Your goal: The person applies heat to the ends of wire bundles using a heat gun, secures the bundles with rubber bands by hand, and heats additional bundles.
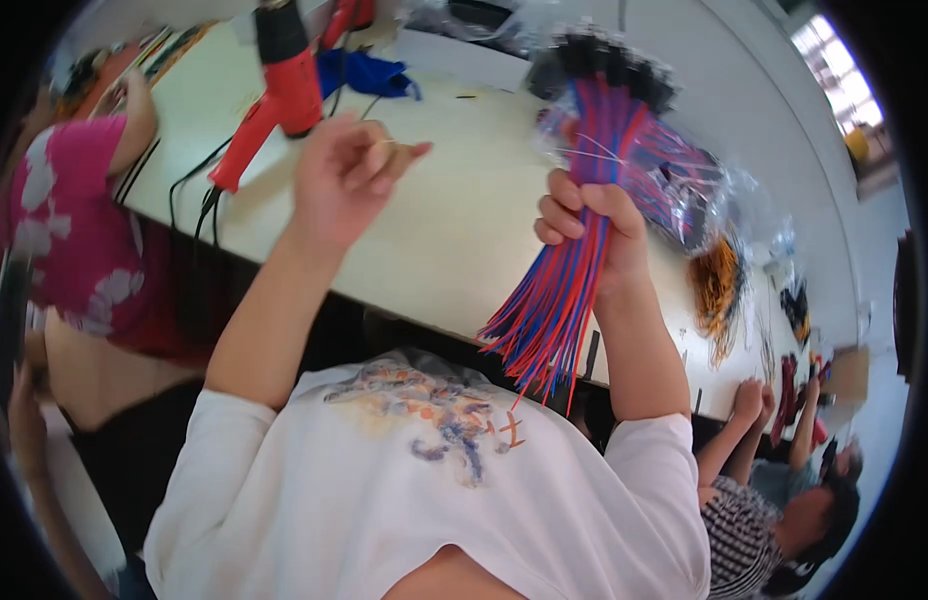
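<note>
My right hand [584, 225] is closed around a thick bundle of red and blue wires [574, 270], held upright over the pale table [454, 230]. Black connectors [604, 65] cap the bundle's top, and loose wire ends fan out below my fist. A thin pale strand [594, 150] crosses the bundle just above my fingers. My left hand [349, 175] is raised to the left of the bundle and does not touch it. Its fingertips are pinched together, and I see nothing clearly between them.
A red heat gun [284, 85] with a black cord lies on the table's far left, with a blue cloth [369, 72] beside it. Clear bags of more wires [689, 195] and orange wires [719, 280] lie to the right. A person in pink [74, 230] sits left, other people [774, 480] lower right.
</note>
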Tool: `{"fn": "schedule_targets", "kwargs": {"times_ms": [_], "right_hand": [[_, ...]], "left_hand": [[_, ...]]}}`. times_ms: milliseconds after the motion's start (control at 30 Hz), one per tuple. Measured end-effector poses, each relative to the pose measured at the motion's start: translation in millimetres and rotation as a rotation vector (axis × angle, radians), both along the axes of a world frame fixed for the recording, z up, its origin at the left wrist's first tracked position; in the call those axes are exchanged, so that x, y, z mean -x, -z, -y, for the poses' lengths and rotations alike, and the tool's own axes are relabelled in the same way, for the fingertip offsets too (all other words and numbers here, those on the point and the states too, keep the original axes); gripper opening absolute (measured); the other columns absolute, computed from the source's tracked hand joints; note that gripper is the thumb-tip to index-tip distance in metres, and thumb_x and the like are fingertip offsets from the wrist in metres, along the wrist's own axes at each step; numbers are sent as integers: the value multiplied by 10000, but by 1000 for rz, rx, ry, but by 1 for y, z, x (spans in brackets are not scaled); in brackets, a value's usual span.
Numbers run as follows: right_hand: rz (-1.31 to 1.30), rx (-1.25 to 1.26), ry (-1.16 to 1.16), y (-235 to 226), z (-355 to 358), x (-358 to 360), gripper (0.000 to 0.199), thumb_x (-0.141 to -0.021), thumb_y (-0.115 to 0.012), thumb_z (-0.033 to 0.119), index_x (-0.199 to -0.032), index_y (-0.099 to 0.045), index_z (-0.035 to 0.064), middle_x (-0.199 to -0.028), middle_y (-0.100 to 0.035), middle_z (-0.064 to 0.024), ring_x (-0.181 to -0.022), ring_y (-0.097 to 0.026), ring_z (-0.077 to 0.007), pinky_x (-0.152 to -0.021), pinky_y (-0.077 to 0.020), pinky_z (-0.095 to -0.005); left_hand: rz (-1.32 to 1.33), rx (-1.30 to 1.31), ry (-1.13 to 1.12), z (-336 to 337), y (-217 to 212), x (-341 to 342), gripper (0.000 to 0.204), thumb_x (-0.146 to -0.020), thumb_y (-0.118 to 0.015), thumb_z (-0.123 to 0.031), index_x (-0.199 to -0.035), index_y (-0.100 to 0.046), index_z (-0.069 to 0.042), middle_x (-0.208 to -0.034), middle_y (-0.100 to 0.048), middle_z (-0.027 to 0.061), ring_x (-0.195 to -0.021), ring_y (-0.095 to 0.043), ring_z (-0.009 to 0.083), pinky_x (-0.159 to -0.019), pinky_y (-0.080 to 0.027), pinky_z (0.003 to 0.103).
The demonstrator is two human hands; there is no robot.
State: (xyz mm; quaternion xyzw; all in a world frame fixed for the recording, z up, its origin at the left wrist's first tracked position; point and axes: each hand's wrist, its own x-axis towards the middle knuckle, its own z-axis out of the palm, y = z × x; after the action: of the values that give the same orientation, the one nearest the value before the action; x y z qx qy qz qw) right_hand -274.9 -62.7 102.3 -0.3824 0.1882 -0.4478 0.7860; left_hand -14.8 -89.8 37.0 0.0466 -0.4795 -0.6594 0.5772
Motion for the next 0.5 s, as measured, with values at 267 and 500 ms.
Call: {"fn": "schedule_targets", "kwargs": {"times_ms": [267, 500], "right_hand": [[-504, 570, -31, -10, -3, -37, 651, -827, -678, 269, -1346, -360, 35, -703, -482, -28, -509, -443, -120, -516, -392, -247], [-1209, 1408, 28, 7, -11, -106, 360, -740, -729, 11, -1075, -598, -13, -893, -684, -89, -785, -651, -176, -699, -512, -310]], "left_hand": [[-457, -329, 610, -44, -46, -46, 1178, -700, -183, -923, -1475, -252, -39, -1504, -299, 93, -702, -582, 209, -804, -530, 436], [242, -270, 87, -113, -62, -121, 1234, -663, -187, -944, -1412, -347, 24, -1247, -535, 121, -582, -594, 201, -629, -549, 366]]}}
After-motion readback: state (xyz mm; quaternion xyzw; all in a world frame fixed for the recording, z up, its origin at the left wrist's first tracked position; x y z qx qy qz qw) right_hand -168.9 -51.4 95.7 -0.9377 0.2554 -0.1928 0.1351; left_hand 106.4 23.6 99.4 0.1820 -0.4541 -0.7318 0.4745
